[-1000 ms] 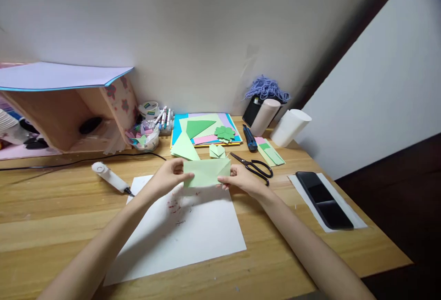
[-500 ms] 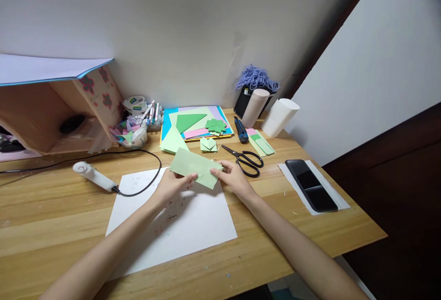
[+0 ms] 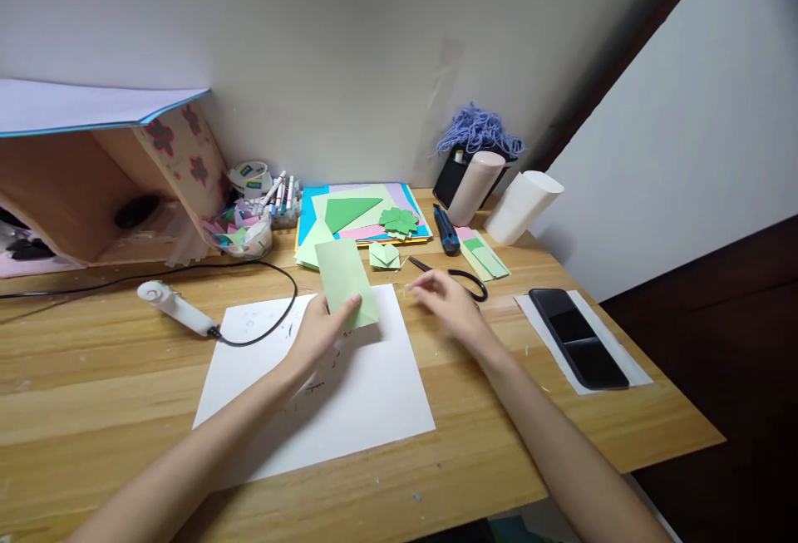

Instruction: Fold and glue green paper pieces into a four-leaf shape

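In my left hand (image 3: 321,331) is a pale green rectangle of paper (image 3: 344,281), pinched between thumb and fingers and raised above a marked white sheet (image 3: 374,402). My right hand (image 3: 450,306) is off the paper, open, with loosely bent fingers pointing left. It hovers over the black-handled scissors (image 3: 470,279) and hides part of them. Just beyond, a folded light green paper heart (image 3: 385,256) lies on the table. A green four-leaf paper clover (image 3: 399,222) rests on a stack of coloured paper (image 3: 315,202).
A blue utility knife (image 3: 446,231) lies near folded paper strips (image 3: 483,256). Two rolls, one pinkish (image 3: 477,188) and one white (image 3: 524,206), stand behind. At right is a phone (image 3: 577,339). On the left are a corded white tool (image 3: 178,310), a scrap tub (image 3: 240,235) and a box (image 3: 180,169).
My right hand has let go of the green paper and moved right toward the scissors. The paper has turned more upright in my left hand. The view has shifted slightly.
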A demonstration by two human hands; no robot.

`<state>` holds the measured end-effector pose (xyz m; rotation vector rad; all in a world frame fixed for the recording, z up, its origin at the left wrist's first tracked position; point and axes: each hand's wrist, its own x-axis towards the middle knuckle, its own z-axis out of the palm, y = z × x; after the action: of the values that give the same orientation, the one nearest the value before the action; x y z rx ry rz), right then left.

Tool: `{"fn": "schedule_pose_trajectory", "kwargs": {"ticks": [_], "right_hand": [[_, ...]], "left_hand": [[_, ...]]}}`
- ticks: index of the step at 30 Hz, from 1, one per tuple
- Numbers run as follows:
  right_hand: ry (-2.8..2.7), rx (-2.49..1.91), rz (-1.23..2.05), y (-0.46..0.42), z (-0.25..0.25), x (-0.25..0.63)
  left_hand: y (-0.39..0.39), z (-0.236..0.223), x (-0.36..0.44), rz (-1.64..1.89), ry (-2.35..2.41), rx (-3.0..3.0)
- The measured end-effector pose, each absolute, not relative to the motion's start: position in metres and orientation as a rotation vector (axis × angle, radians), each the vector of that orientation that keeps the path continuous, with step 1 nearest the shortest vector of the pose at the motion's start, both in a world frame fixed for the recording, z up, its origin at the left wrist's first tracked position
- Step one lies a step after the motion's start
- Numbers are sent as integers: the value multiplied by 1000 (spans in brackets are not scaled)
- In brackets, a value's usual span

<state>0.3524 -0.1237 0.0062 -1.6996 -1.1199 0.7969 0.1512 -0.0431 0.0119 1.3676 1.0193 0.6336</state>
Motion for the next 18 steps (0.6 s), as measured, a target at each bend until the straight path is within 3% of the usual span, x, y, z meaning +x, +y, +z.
{"fn": "schedule_pose_trajectory", "kwargs": {"ticks": [3,10,15,18], "right_hand": [[-1286,-2165,390,-131,6,396],[-1462,-2479,336,-132,0,415],[-1176,-2151,431,-125,7,388],[-1003,-1519,1056,-124,5,348]], "left_hand": [[-32,12,145,712,1020,1370],[-25,14,142,825,1048,1399],[-25,18,142,904,1079,1385],[-25,20,141,910,1053,1397]]}}
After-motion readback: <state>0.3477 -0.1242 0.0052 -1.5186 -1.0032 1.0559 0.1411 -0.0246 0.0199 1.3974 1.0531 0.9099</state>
